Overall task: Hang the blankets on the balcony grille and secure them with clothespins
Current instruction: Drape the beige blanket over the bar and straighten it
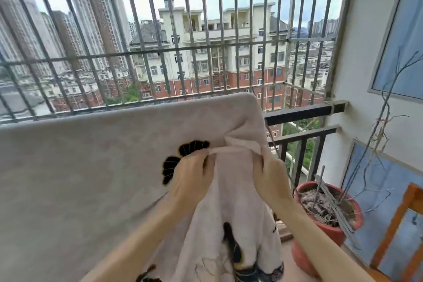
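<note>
— Which hand had the cloth when you checked the feed?

— Both. I saw the left hand (191,177) pinching a folded edge of the pale pink blanket (91,167), fingers curled into the cloth. The right hand (270,177) gripped the same fold just beside it, thumb and fingers clenched on the fabric.

— Where did the blanket sit against the black railing (304,114)?

— Draped over its top bar, covering everything to the left. Only the railing's right end showed bare. The bunched part I watched the hands hold hung on the near side of the railing, printed with black leaf shapes.

— And around the railing?

— The metal grille (206,32) rose above and beyond it. Below its bare right end stood a red flowerpot (320,236) full of dry twigs. Right of the pot I made out an orange wooden chair frame (404,217).
</note>
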Tool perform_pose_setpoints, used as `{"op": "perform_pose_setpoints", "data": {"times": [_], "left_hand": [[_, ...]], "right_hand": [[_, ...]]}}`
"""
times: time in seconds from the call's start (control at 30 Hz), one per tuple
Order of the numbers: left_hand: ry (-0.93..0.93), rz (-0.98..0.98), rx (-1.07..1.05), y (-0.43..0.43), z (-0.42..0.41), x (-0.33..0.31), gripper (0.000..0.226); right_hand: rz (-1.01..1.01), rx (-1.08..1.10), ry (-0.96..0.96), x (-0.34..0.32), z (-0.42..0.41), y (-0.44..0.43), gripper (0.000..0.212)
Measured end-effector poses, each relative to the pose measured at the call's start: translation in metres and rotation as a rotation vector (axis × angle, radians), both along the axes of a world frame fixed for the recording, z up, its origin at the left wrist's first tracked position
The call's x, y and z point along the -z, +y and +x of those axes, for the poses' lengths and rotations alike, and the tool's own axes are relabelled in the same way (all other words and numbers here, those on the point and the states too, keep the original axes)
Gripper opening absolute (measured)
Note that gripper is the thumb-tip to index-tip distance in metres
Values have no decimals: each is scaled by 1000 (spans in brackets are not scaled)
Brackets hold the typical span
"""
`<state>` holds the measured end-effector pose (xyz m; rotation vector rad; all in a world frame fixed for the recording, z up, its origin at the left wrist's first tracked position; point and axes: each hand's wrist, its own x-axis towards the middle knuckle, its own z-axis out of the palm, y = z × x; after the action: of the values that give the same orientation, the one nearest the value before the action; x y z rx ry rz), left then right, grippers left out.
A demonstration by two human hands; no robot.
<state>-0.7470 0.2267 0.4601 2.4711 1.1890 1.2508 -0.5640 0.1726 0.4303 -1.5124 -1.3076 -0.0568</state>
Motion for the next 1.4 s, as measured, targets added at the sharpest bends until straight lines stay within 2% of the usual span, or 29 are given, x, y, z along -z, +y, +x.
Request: {"op": "perform_pose_setpoints", "data": {"times": [0.1,0.2,0.33,0.47,0.53,0.67,0.73,0.87,1.0,1.13,1.3,1.4], "left_hand": [[-67,92,-10,4,-7,-54,31],[-96,139,7,8,-13,-109,31],[-113,275,11,23,-15,-178,33],[-113,418,-32,55,-13,-248,38],[-143,469,-78,74,-11,-283,42],[-198,490,-86,95,-4,-298,43],[-78,374,-32,101,-7,-273,39],[230,-52,131,124,-36,-207,23],[389,-161,156,130,-70,-182,16],[374,-222,240,121,-88,-172,19],[245,-35,327,101,-89,-160,18],[206,-34,270,101,-92,-158,19]], "right_hand": [[132,-81,21,-52,-10,3,24],[263,-122,-44,-103,-16,6,28],[362,-90,-72,-164,-16,29,19],[424,-64,-69,-229,-15,65,34],[467,-72,-76,-263,-12,80,35],[519,-56,-78,-303,-3,95,30],[348,-38,-108,-295,7,104,27],[-216,-3,-127,-246,35,112,28],[-570,-89,-126,-203,59,93,26],[-640,-76,-150,-184,77,83,31],[-638,-119,-94,-173,73,79,40],[-624,-86,-116,-171,70,77,37]]}}
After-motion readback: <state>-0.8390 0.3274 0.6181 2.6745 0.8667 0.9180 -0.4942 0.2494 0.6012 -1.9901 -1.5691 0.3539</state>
